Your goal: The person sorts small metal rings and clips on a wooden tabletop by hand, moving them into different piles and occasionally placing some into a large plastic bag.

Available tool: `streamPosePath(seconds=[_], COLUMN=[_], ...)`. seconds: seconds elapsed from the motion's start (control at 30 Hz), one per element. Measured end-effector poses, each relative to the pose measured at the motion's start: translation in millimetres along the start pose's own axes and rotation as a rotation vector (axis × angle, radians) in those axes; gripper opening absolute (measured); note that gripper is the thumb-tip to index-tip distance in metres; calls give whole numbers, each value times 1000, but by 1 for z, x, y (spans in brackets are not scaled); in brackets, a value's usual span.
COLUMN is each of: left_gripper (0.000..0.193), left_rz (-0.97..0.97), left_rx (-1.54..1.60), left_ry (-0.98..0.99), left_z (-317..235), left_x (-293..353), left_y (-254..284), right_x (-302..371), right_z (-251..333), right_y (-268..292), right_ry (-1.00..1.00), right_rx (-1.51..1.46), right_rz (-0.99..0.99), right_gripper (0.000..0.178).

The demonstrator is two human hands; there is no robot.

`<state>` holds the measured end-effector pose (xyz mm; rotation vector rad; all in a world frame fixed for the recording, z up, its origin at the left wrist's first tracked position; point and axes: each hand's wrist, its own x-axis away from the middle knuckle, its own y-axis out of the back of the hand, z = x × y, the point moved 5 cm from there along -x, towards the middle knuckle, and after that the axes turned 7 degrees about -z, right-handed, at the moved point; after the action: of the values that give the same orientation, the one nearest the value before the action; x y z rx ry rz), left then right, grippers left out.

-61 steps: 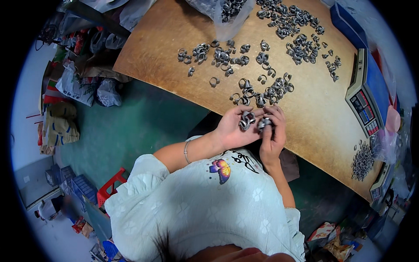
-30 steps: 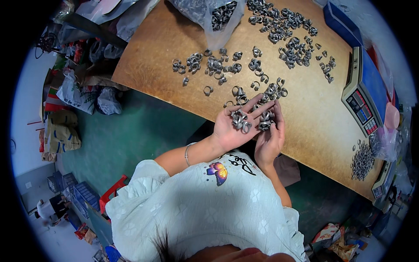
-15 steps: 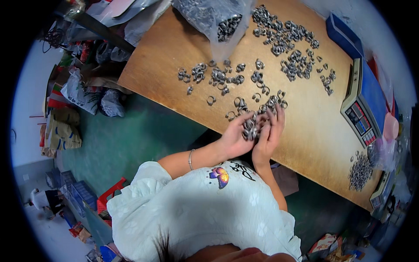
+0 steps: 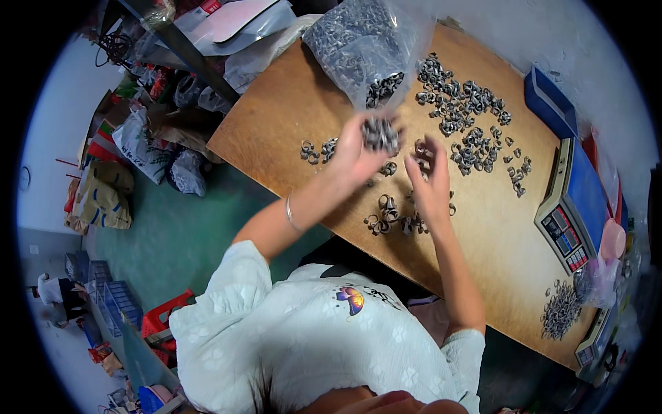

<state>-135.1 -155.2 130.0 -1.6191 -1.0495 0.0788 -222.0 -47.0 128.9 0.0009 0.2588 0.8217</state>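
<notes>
My left hand (image 4: pixel 358 148), slightly blurred, is raised over the table with its palm up, cupped under a heap of small grey metal rings (image 4: pixel 380 135). It is close to the mouth of a clear plastic bag (image 4: pixel 358 41) filled with the same kind of rings. To its right, my right hand (image 4: pixel 431 183) hovers with thumb and fingers apart and curved. Some rings show between its fingers and appear to lie on the table behind. Loose rings (image 4: pixel 388 207) lie on the wooden table (image 4: pixel 276 131) below both hands.
More rings (image 4: pixel 476 148) are spread over the far right of the table. A blue bin (image 4: pixel 550 102) and a digital scale (image 4: pixel 565 231) stand along the right side. Another ring pile (image 4: pixel 560 310) sits near the right corner. Bags (image 4: pixel 141 145) crowd the floor at left.
Both hands have moved up and away from the near edge. My left hand carries the rings toward the bag; my right hand has parted from it. The view has shifted slightly.
</notes>
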Motion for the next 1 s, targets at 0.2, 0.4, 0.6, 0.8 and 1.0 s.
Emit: streamPosePath(seconds=[0.2,0.4,0.6,0.8,1.0], left_gripper=[16,80,79,71,56], left_rz=[18,126,222,238,246], left_rx=[-70,-413,-556,-771,-827], left_ry=[-555,-973,-768,-485,-607], left_z=[-68,-119,-126,-115,-119], left_x=[-85,-94,-76,-59,-47], left_y=[-28,-36,-33,-29,-25], right_x=[-94,-117,-88,-81,-77], right_z=[20,-20,-28,-23,-27], right_y=[-55,-34,-8,-14,-14], right_ry=[116,213,97,160,134], right_rx=[363,386,274,260,245], right_rz=[-151,-216,-154,-122,-93], right_gripper=[53,31,32,33,34])
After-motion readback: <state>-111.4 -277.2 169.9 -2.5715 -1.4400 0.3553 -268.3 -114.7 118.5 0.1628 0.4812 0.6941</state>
